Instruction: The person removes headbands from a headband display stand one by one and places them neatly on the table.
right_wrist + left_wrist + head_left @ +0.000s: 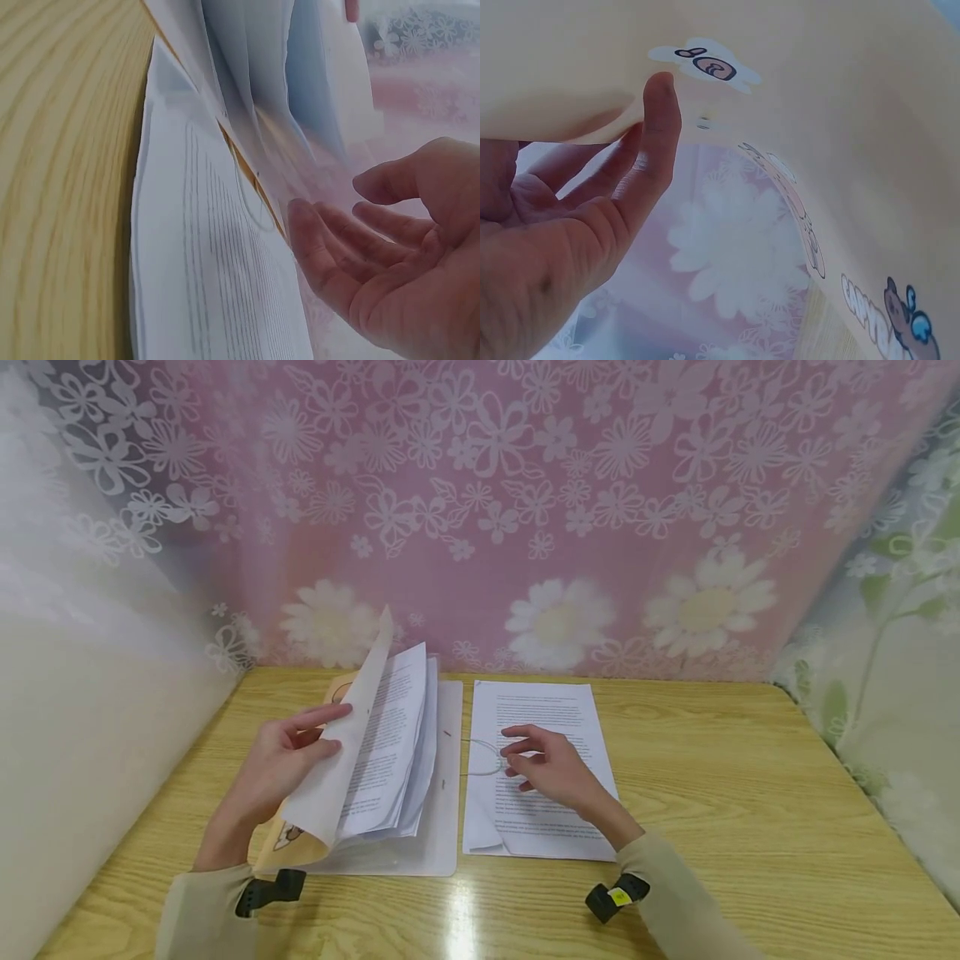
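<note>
Head view: the left hand (273, 764) pinches the raised cover (351, 760) of a folder, which lies on the left part of a wood-grained table (712, 777). The cover stands tilted, pale inner face to the right; inside, printed sheets (382, 735) fan upward over the pale back panel (442, 831). To the right, just beside the folder, lies a stack of loose printed pages (540, 710), its near left corner creased. A thin cord loop (487, 745) reaches from the folder over the stack's left edge. The right hand (551, 768), fingers loosely bent and thumb apart, grips nothing; its fingertips are near the loop. Left wrist view: cartoon prints (712, 67) mark the cover's orange outer face. 2 dark wristbands (288, 887) encircle the sleeves (210, 910).
</note>
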The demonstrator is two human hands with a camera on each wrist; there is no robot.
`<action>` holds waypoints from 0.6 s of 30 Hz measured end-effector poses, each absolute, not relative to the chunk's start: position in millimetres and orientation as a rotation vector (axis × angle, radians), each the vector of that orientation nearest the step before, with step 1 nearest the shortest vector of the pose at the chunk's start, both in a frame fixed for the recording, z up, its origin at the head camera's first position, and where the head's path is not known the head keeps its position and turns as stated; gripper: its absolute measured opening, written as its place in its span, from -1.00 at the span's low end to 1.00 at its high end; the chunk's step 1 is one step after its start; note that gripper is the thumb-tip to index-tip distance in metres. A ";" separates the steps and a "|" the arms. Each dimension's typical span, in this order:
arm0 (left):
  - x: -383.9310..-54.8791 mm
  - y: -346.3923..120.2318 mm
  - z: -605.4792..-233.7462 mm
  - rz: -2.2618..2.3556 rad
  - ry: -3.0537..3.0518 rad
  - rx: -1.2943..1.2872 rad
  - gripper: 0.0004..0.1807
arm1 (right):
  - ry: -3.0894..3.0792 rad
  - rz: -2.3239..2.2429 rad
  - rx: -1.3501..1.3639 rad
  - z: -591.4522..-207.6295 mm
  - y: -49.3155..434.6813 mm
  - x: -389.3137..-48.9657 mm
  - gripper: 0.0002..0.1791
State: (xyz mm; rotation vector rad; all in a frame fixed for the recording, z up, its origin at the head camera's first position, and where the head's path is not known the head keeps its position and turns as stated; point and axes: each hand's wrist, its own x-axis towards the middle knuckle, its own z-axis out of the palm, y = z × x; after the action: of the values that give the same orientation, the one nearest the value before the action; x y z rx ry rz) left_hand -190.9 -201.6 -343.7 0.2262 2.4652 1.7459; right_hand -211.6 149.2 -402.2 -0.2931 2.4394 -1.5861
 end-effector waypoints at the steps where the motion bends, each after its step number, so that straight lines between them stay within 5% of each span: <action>1: -190.8 -201.8 -343.2 1.751 2.460 0.221 -0.51 | 2.474 -1.559 -0.288 -403.4 152.5 -212.1 -0.57; 18: -188.9 -206.6 -339.7 1.785 2.443 0.190 -0.51 | 2.962 -0.921 -0.154 -401.2 211.5 -203.4 -0.46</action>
State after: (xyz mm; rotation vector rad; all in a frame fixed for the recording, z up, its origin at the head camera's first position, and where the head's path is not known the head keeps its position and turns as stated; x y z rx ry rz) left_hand -188.9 -206.6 -339.7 0.1905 2.4430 1.7850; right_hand -203.4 211.5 -401.2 -0.1544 2.9621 -0.9213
